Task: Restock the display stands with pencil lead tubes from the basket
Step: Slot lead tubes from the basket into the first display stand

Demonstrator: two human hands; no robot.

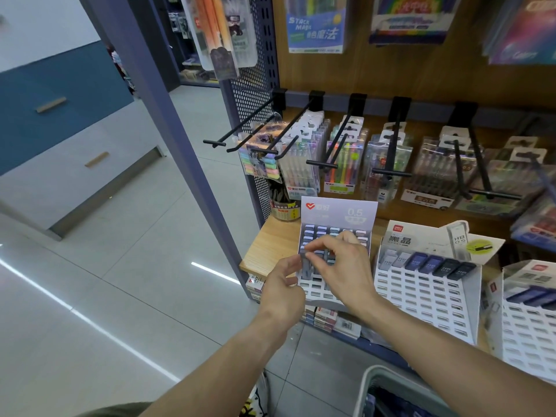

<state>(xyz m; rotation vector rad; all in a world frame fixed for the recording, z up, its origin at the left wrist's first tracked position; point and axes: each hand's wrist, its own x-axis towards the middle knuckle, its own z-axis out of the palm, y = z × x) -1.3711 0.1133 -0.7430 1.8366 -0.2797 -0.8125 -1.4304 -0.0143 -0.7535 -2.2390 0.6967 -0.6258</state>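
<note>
Two bare hands meet over a white display stand on a wooden shelf. The right hand pinches a grey lead tube by its top. The left hand, fingers curled, touches the tube's side. A basket sits below, near the right forearm.

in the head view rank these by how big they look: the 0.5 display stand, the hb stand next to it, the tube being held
1. hb stand, largest.
2. 0.5 display stand, partly hidden behind both hands, so the gap is unsure.
3. tube, far smallest.
</note>
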